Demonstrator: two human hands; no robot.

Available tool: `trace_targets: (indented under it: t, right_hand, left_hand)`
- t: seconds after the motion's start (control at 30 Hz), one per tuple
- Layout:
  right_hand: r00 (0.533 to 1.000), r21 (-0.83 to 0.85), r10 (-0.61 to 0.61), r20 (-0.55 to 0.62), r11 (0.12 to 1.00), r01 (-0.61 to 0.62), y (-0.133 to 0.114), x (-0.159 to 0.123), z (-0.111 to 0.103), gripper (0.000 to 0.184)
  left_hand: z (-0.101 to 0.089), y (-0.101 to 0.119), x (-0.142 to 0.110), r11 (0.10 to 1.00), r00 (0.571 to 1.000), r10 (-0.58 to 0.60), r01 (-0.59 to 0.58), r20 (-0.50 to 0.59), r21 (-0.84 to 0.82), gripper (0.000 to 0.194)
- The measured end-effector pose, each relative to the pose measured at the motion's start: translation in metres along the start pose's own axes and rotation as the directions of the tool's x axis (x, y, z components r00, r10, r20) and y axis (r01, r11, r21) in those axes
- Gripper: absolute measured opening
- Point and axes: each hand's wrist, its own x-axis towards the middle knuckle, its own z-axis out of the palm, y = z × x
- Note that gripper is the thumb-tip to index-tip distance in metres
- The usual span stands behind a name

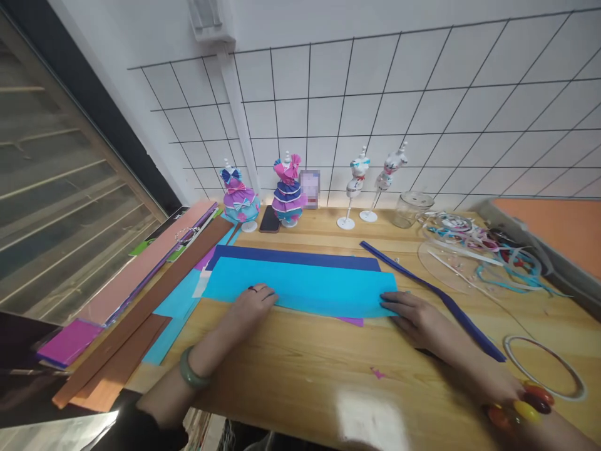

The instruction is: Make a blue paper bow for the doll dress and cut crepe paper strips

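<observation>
A bright blue paper-like sheet (310, 285) lies flat across the table, its long side facing me. Beneath its far edge a dark blue sheet (295, 257) sticks out, and a bit of purple sheet (353, 321) shows below the near edge. My left hand (251, 304) is closed at the near edge, left of the middle, its fingers bent together over the bright blue sheet. At the right end, my right hand (417, 316) has its fingers together over the corner of that sheet. Both thumbs are hidden.
Brown strips (154, 294) and pink sheets (145, 263) lie at the left. Two dressed mini mannequins (287, 191), two white ones (359, 181), a phone (269, 219) and a glass jar (411, 210) stand or lie behind. At right are a navy strip (441, 294), tangled ribbons (488, 244) and a white ring (547, 369).
</observation>
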Motion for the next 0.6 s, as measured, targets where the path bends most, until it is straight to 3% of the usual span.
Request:
trace_targets:
  t: [0.2, 0.43, 0.5, 0.6]
  right_hand:
    - [0.996, 0.145, 0.080, 0.037, 0.986, -0.085, 0.001, 0.000, -0.011, 0.026]
    - [0.991, 0.189, 0.127, 0.041, 0.973, -0.133, 0.005, -0.009, -0.015, 0.026]
    - [0.981, 0.223, 0.184, 0.058, 0.956, -0.193, 0.001, -0.008, -0.019, 0.027]
    - [0.943, 0.294, 0.308, 0.128, 0.896, -0.332, -0.006, -0.001, -0.025, 0.029]
  left_hand:
    - [-0.020, -0.031, -0.010, 0.988, 0.993, -0.108, 0.114, 0.056, -0.102, 0.026]
    - [-0.023, -0.065, -0.025, 0.956, 0.977, -0.177, 0.199, 0.118, -0.217, 0.027]
    - [-0.024, -0.071, -0.026, 0.921, 0.961, -0.239, 0.269, 0.138, -0.281, 0.027]
    - [-0.027, -0.081, -0.022, 0.820, 0.904, -0.363, 0.425, 0.225, -0.384, 0.029]
